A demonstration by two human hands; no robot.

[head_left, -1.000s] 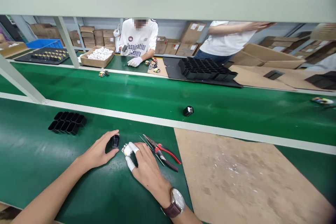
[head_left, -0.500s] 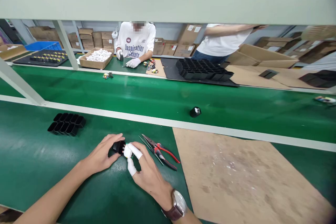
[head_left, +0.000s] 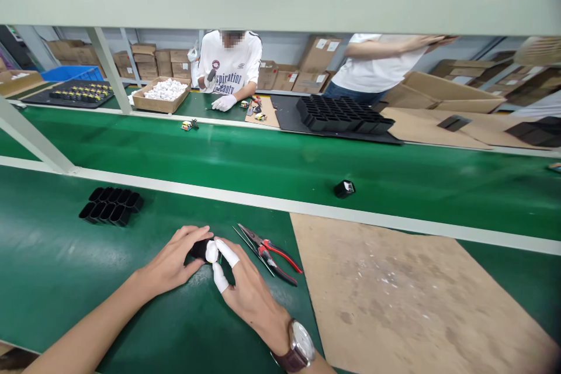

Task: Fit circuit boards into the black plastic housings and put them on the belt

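Observation:
My left hand holds a small black housing between thumb and fingers, just above the green work surface. White covers sit on the thumb and forefinger of my right hand, which grips a white part at the housing's open end. How deep the part sits inside is hidden. Red-and-black pliers and thin tweezers lie to the right of my hands. Several black housings stand in a cluster on the left.
Beyond a pale rail runs a green belt carrying a black housing and a small circuit part. Brown cardboard lies at right. Across the belt, a person with white gloves sits near a box of white parts.
The white part and the black housing have come together; the prongs between them no longer show. On the belt, the housing and circuit part have shifted right.

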